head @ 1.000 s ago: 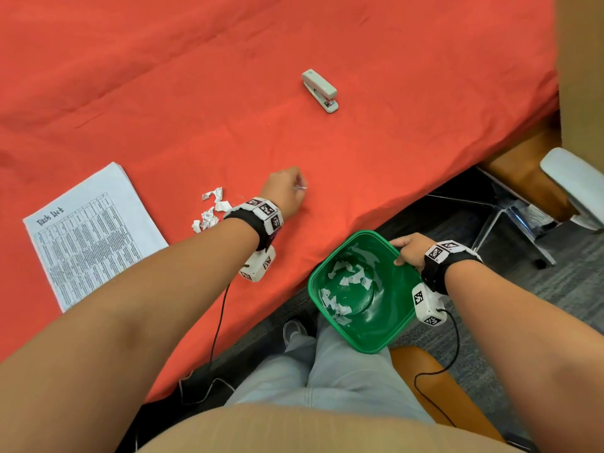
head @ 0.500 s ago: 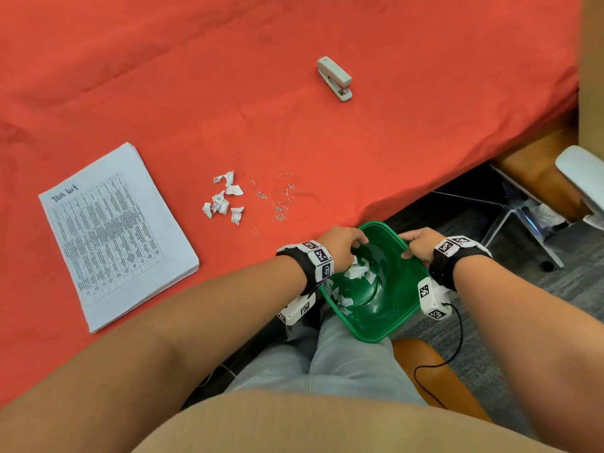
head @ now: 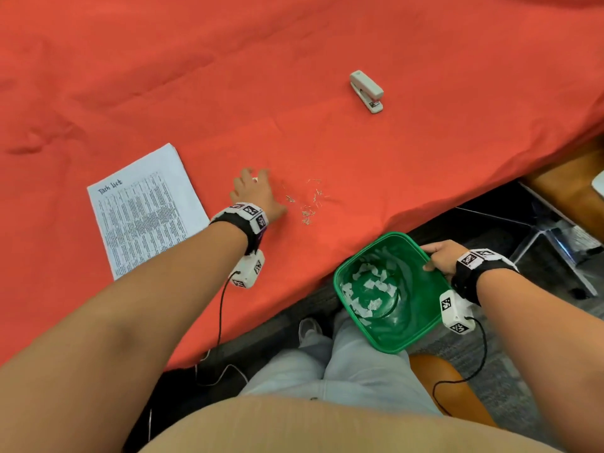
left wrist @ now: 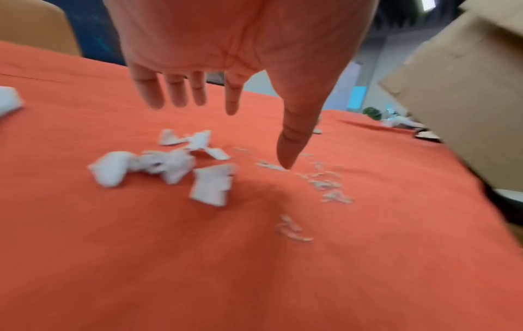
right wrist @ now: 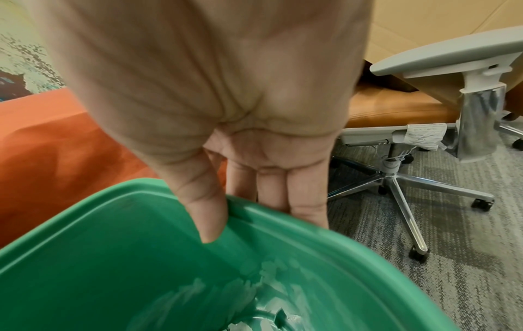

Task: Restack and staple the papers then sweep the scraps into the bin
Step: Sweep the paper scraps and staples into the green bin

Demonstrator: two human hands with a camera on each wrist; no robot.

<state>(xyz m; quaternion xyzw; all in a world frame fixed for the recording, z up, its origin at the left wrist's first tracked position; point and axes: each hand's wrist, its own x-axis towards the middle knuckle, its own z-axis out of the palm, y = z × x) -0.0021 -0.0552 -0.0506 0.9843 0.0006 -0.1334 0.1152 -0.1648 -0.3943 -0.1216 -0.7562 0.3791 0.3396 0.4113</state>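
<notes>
L hand (left wrist: pixel 226 38) hovers palm-down over the torn paper scraps (left wrist: pixel 167 163) on the red cloth (head: pixel 294 44), fingers (left wrist: pixel 147 89) straight & spread, thumb pointing down w/ its tip at or just above the loose staples (left wrist: pixel 325 181) – holding nothing. R hand (right wrist: pixel 215 94) pinches the rim of the green bin (head: pixel 389 346), thumb inside, other fingers down the outside; bin sits below the table edge by the lap, w/ white scraps already in its bottom. Stacked papers (head: pixel 143 207) lie flat just left of the L hand; stapler (head: pixel 366 90) rests well apart, further back on the cloth.
</notes>
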